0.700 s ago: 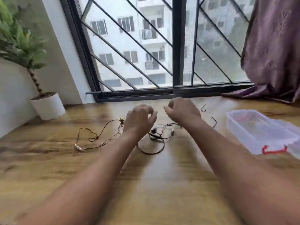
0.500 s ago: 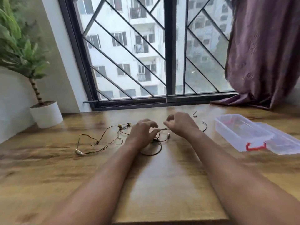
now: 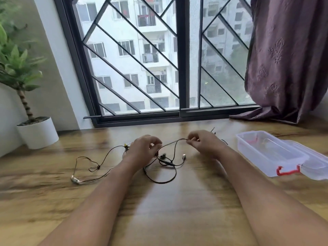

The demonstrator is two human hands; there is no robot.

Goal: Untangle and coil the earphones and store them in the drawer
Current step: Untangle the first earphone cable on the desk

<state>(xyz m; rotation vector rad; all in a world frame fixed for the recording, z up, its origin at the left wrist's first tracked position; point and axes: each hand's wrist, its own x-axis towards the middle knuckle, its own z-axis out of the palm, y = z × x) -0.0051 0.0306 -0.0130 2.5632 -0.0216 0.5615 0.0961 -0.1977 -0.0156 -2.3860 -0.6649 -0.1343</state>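
Tangled black earphones (image 3: 160,163) lie spread across the wooden table (image 3: 168,210), with one earbud end at the left (image 3: 76,180) and a loop of wire in the middle. My left hand (image 3: 142,150) pinches the wire near the tangle. My right hand (image 3: 204,143) pinches another stretch of the same wire, lifted slightly off the table, so a short length runs between the two hands. No drawer is in view.
A clear plastic box (image 3: 266,153) with a red latch and its lid sit at the right. A white pot (image 3: 38,134) with a green plant stands at the far left. A barred window (image 3: 159,68) and a purple curtain (image 3: 287,59) lie beyond the table.
Both hands came down onto the earphones and took hold of the wire; a stretch of it is now lifted between them. The camera tilted upward a little.
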